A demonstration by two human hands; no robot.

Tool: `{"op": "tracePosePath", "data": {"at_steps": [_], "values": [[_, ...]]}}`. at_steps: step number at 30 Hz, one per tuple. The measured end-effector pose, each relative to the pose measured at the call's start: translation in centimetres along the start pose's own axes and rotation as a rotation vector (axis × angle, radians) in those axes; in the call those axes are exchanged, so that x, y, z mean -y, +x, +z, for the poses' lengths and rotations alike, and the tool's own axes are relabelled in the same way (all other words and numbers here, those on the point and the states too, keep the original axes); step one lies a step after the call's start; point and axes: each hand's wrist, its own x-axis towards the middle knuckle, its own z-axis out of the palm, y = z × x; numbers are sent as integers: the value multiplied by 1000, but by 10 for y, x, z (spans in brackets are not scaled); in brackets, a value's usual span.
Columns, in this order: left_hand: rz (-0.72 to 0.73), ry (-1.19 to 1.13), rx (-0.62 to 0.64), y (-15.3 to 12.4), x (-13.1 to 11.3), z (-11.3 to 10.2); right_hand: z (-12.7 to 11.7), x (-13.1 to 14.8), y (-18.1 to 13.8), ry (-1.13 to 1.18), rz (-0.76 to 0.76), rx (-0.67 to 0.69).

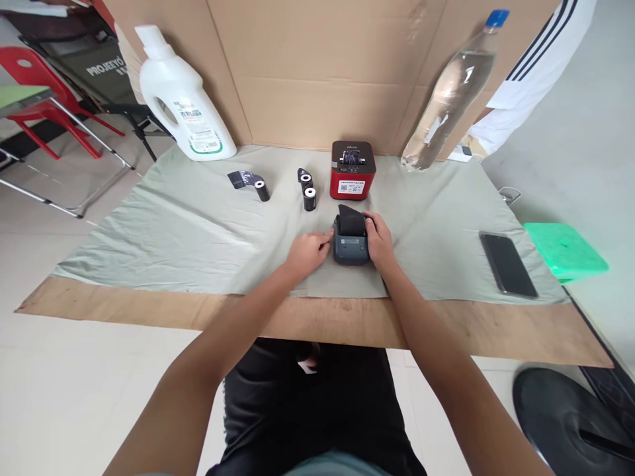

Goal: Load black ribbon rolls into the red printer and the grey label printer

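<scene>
A small dark grey portable printer [352,249] sits on the cloth in front of me, with a black flap or strip [351,220] rising from its top; I cannot tell which. My right hand [379,238] grips its right side, thumb toward the top. On the other side, my left hand [309,254] has its index finger stretched to the printer's left edge and its other fingers curled in. Just behind stands a red and black box-shaped printer [350,182] with a white label. To the left are small black paper rolls [309,199], one [261,191] with a printed strip unrolled.
A white detergent bottle [186,109] stands at the back left, a clear blue-capped bottle [449,102] at the back right. Cardboard [317,79] closes off the far side. A phone [507,264] lies right, near a green stool [565,251]. Another person's white sleeve [540,63] shows behind.
</scene>
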Motion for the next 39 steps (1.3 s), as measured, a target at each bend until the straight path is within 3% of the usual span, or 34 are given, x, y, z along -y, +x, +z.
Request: {"op": "tracePosePath", "data": {"at_steps": [11,17,23,27,34,39], "values": [[-3,-348,-74,4,12,0,-1,4,0,10,30,-1],[64,-343,-107,3,11,-3,-4,12,-15,62,142,-227],[156,-364,-121,0,8,-6,-5,25,-25,107,108,-274],[222,-418,-131,0,10,-1,-5,28,-25,176,142,-254],[508,-446,-61,-3,10,0,-6,26,-20,210,115,-162],[527,-371,-41,-3,9,-4,-5,20,-11,140,111,-8]]}}
